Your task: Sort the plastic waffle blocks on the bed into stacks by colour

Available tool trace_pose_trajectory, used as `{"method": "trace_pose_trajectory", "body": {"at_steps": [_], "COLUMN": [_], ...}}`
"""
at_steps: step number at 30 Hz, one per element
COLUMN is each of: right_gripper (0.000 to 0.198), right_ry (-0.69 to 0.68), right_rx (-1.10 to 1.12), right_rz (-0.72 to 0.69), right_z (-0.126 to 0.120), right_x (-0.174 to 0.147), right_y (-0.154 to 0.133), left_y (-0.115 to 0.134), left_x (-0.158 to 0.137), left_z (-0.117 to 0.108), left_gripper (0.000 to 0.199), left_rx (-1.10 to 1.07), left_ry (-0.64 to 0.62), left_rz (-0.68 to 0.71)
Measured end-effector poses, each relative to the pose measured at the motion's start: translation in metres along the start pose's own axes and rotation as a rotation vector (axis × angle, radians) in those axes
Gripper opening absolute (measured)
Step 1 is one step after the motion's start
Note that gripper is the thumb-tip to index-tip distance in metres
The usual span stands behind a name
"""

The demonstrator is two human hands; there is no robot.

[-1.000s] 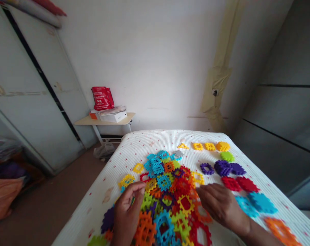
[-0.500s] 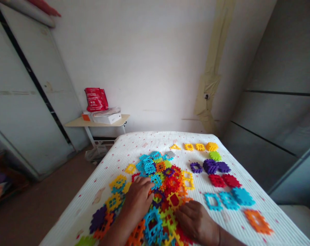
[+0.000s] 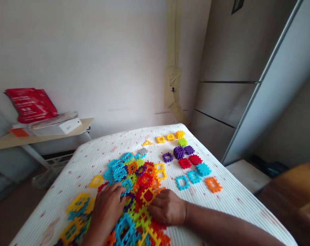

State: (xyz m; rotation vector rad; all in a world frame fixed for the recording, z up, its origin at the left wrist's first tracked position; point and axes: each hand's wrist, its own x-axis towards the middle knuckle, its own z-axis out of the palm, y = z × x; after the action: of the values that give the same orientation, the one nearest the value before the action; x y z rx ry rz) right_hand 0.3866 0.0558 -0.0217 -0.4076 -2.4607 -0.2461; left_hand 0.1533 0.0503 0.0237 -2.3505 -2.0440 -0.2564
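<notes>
A heap of colourful plastic interlocking tiles (image 3: pixel 146 179) with toothed edges lies on the white cloth, in blue, red, yellow, orange, green and purple. On the left side of the heap rests my left hand (image 3: pixel 109 202), its fingers bent down beside a light-blue window tile (image 3: pixel 127 185); the fingertips are hidden. My right hand (image 3: pixel 168 207) is closed like a fist at the heap's right edge, against a yellow square frame tile (image 3: pixel 147 195) and red tiles. What either hand grips, if anything, is out of sight.
Right of the heap lie tiles grouped by colour: yellow (image 3: pixel 170 137), green (image 3: pixel 183 142), purple (image 3: pixel 179 152), red (image 3: pixel 185 163), blue (image 3: pixel 193 177) and orange (image 3: pixel 213 185). A side table (image 3: pixel 86 125) with a red bag (image 3: pixel 31 105) stands left; a grey cabinet (image 3: pixel 221 102) stands right.
The view has swung to the right, so the heap and both hands appear further left. Both hands stay at the heap, with little visible change in their grip.
</notes>
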Motion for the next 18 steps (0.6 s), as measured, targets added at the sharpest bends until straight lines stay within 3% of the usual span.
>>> {"method": "trace_pose_trajectory", "body": {"at_steps": [5,14,18], "right_gripper": [0.02,0.02,0.023], "right_ry": [-0.006,-0.014,-0.006], "right_rx": [-0.019,-0.02,-0.018], "right_rz": [-0.006,0.001,0.01], "right_z": [0.004,-0.003,-0.005], "right_x": [0.0,0.003,0.004], "right_y": [0.001,0.0,-0.002], "left_y": [0.0,0.005,-0.003], "left_x": [0.003,-0.001,-0.004], "left_z": [0.001,0.0,-0.01], "left_gripper": [0.019,0.015,0.021], "left_rx": [0.049,0.048,-0.037], "left_ry": [-0.017,0.064,0.164], "left_rz": [-0.009,-0.002,-0.005]}}
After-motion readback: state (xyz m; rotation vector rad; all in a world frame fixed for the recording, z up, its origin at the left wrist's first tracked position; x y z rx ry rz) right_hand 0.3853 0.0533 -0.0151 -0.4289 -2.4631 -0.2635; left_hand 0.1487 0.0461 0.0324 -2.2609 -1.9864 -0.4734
